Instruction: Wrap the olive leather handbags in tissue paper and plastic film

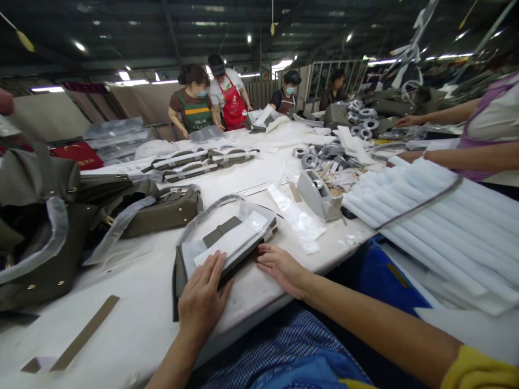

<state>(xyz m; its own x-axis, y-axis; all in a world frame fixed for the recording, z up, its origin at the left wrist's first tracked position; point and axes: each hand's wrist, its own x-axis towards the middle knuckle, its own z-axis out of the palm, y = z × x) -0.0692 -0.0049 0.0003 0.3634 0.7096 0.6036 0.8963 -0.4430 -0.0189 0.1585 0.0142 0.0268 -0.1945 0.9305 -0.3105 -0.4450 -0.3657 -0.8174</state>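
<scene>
A dark olive handbag (239,263) lies on its side in front of me, its wrapped handle (214,204) arching away at the back. On its upper face is a strip of white foam padding (233,240), with clear plastic around it. My left hand (203,300) rests on the bag's near left part, fingers stretched over the padding and thumb apart along the near side. At the near right end is my right hand (281,268), fingers extended against or just beside the bag's lower edge. Neither hand is wrapped round anything; the right fingertips are partly hidden by the bag.
Olive bags (162,213) crowd the left; more wrapped bags (198,162) lie farther back. A grey tape dispenser (318,194) and clear plastic sleeves (298,216) are to the right. Strapped foam sheets (441,216) lie above a blue crate (385,275). Co-workers stand around the table.
</scene>
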